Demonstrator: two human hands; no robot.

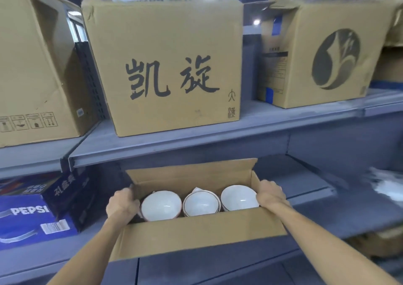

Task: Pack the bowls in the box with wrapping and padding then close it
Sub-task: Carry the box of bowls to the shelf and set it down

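On the far left of the low grey shelf [316, 210] sits a shiny blue Pepsi box [28, 219]. Next to it, the left hand [122, 202] curls its fingers over the left end of the open brown box [196, 234]. The box is plain, stiff cardboard with its flaps open. Inside, three groups of smooth, round white bowls [199, 203] sit side by side, and they look stacked. I see no wrapping around them. The right hand [269, 194] holds the right end the same way. I think the box is just being held or set in place, so packing looks early. Next, the bowls need soft padding between them, because they would chip if they bump. Some white stuff [386, 186], too blurry to name, lies on the far right.
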